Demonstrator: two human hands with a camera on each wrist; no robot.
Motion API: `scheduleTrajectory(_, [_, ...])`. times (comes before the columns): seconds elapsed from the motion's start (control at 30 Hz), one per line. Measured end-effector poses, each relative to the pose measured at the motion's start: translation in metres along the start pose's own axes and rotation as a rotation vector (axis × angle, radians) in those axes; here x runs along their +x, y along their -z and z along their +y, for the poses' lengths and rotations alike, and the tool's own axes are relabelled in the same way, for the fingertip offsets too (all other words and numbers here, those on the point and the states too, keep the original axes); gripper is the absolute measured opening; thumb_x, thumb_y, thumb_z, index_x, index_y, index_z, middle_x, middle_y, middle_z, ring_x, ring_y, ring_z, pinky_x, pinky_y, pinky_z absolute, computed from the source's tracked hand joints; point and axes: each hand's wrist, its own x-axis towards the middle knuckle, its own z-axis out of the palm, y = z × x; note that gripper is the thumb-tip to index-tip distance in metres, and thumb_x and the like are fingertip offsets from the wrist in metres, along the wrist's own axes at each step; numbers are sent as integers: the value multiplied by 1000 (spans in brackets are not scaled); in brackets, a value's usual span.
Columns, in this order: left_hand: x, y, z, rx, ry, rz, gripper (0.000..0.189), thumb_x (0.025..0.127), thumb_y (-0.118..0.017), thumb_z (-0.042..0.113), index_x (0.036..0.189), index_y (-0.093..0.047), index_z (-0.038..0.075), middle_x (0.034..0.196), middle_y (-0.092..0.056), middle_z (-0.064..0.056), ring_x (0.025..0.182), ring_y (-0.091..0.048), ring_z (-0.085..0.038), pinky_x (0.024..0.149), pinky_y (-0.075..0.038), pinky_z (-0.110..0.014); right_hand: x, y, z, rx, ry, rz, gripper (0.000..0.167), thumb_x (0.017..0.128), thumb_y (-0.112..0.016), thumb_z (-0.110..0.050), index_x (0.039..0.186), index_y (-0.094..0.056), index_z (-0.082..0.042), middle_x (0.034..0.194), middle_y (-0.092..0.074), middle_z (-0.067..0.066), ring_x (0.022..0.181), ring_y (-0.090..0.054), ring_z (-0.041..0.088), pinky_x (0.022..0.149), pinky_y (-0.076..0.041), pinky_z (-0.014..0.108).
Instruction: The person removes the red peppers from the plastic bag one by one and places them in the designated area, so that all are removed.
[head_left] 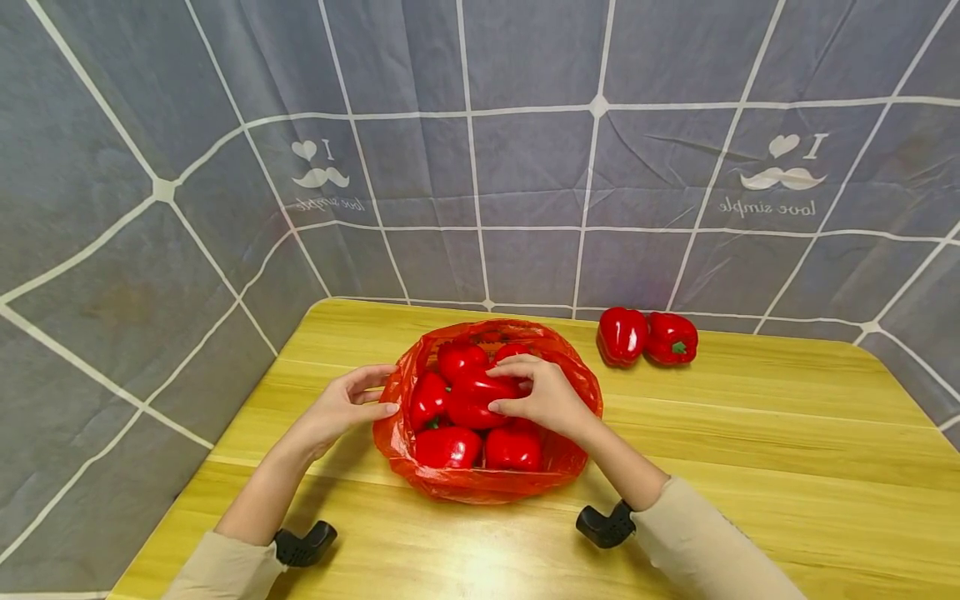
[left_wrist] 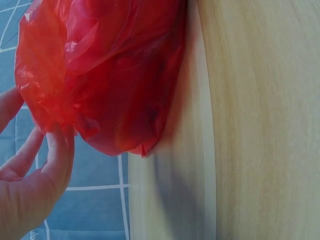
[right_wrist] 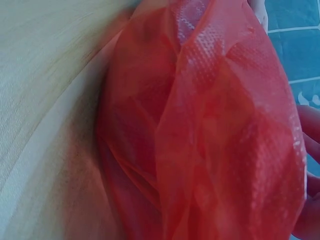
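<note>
A red plastic bag [head_left: 581, 392] stands on the table with its mouth spread wide, holding several red bell peppers. At its left rim, my left hand [head_left: 341, 408] holds the plastic between thumb and fingers; the left wrist view has those fingertips against the crinkled bag [left_wrist: 120, 75]. My right hand [head_left: 547, 396] reaches into the mouth and grips a bell pepper [head_left: 476, 398], thumb on the near side and fingers over the top. Other bell peppers [head_left: 448, 447] lie around and under it. In the right wrist view the bag wall [right_wrist: 200, 125] hides most of the right hand.
Two more red bell peppers [head_left: 622, 337] lie side by side at the back of the wooden table [head_left: 750, 450], right of the bag. A grey curtain [head_left: 525, 175] with white lines hangs behind and to the left.
</note>
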Motion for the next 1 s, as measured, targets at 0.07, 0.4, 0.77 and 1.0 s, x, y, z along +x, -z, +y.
scheduleTrajectory(0.07, [0,0,0,-2,-2,-1,60,83,-68,5,134,-40,-8,128,-45,-27,111,-54,-32,83,-50,-27,0,0,-1,-10,-4,5,38,74,-79,-14,110,-69,-7,115,-62,6,109,-55,23,84,-50,35])
scheduleTrajectory(0.4, [1,1,-2,1,-1,3,60,83,-68,4,134,-40,-9,128,-45,-27,110,-54,-32,82,-50,-27,-2,-2,-2,-14,-17,26,36,74,-78,-12,109,-70,-6,114,-63,8,111,-54,24,85,-49,36])
scheduleTrajectory(0.77, [0,0,-1,1,0,-1,60,83,-68,5,134,-39,-8,129,-45,-27,111,-53,-33,83,-50,-27,-4,-3,-1,-26,-2,48,35,75,-78,-12,108,-70,-7,113,-64,7,108,-56,23,84,-50,36])
scheduleTrajectory(1.0, [0,-1,0,6,-1,3,60,83,-68,5,134,-40,-8,129,-45,-27,112,-53,-34,82,-50,-27,-5,1,-3,-16,-15,54,35,75,-78,-14,109,-70,-9,112,-64,6,106,-57,22,83,-51,33])
